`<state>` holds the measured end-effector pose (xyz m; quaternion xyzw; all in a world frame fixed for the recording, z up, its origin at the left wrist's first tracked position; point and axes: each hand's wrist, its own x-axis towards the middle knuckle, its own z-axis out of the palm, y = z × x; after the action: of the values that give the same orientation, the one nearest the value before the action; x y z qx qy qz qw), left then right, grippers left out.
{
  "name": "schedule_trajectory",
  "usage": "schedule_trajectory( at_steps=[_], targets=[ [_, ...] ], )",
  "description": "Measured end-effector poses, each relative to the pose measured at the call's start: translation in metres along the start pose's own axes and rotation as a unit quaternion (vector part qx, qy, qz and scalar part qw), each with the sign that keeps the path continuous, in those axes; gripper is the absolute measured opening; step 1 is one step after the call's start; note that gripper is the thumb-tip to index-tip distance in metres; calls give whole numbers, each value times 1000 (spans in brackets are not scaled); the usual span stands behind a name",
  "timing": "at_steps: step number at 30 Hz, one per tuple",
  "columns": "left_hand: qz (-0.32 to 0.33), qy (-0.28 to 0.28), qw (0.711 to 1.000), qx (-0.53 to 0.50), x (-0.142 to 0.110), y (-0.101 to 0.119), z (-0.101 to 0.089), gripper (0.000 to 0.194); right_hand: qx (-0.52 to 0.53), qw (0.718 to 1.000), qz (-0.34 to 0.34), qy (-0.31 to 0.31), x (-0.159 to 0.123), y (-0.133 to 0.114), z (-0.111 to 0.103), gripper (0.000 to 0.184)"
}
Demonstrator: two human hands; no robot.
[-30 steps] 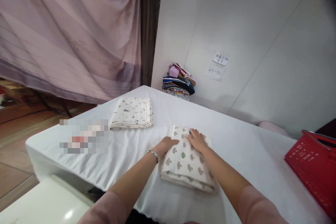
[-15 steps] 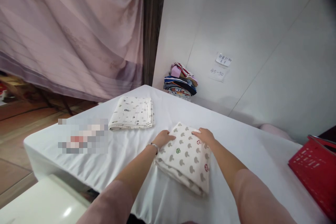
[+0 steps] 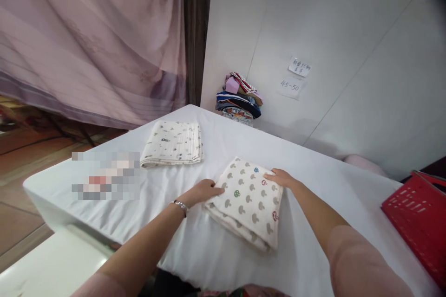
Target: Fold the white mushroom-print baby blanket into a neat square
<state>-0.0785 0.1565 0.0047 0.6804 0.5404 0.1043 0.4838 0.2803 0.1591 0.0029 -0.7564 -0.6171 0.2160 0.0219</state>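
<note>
A folded white cloth (image 3: 245,202) printed with grey, green, red and blue mushrooms lies on the white-covered table in front of me. My left hand (image 3: 205,191), with a silver bracelet at its wrist, grips the cloth's left edge, thumb on top and fingers tucked beneath. On the far right edge, my right hand (image 3: 280,177) pinches the fabric the same way. A second folded white cloth (image 3: 172,144) with small dark prints rests farther back to the left, apart from both hands.
A red plastic basket (image 3: 414,213) stands at the right. Beyond the table (image 3: 306,160), a stack of folded clothes (image 3: 239,97) sits by the grey wall with paper notes (image 3: 294,76). A pink curtain (image 3: 104,46) hangs at left. A pixelated patch covers something on the table's left.
My left hand has slid left and toward me along the cloth, from its far edge to its left side. My right hand has shifted slightly right, uncovering a blue mushroom print.
</note>
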Motion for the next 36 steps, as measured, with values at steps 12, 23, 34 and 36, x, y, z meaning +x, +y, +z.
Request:
schedule_trajectory(
  at_steps=[12, 23, 34, 36],
  targets=[
    [-5, 61, 998, -21, 5, 1, 21, 51, -104, 966, -77, 225, -43, -22, 7, 33],
    [278, 140, 949, 42, -38, -28, 30, 30, -1, 929, -293, 224, -177, -55, 86, 20],
    [374, 182, 851, 321, -42, -24, 29, 30, -66, 924, -270, 261, -182, -47, 90, 27],
    [351, 208, 855, 319, -41, -28, 30, 28, -69, 926, -268, 256, -183, -51, 92, 25]
  ],
)
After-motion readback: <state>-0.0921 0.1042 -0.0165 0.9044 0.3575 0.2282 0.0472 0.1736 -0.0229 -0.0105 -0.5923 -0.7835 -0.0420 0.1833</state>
